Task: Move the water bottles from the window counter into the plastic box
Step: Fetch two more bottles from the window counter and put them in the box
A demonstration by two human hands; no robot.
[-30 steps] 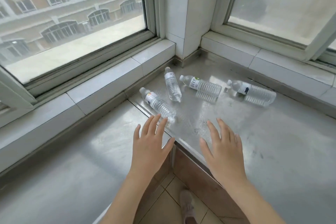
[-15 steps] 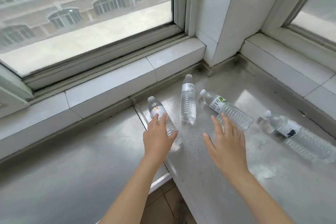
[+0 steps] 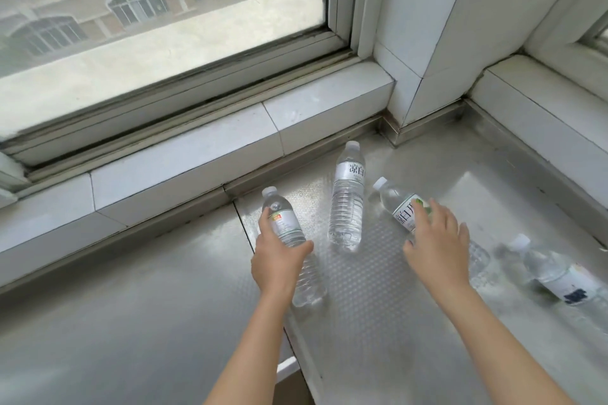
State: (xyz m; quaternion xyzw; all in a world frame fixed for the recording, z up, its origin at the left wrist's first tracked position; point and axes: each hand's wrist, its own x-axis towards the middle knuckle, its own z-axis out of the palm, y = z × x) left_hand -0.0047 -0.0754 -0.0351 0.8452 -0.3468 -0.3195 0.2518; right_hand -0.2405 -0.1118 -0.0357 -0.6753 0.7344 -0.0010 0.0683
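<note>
Several clear water bottles with white caps lie on the steel window counter. My left hand is wrapped around the leftmost bottle, fingers on its left side and thumb on its right; the bottle still rests on the counter. A taller bottle lies untouched between my hands. My right hand is palm-down with spread fingers over the green-labelled bottle, touching its label without closing around it. Another bottle lies at the far right. No plastic box is in view.
A white tiled sill and window run along the back left. A white corner pillar and a second sill bound the back right. The counter's inner corner edge drops to the floor between my forearms.
Both hands have moved forward onto the bottles. The left hand has closed around the leftmost bottle, and the right hand has come down on the green-labelled one. The view has moved closer.
</note>
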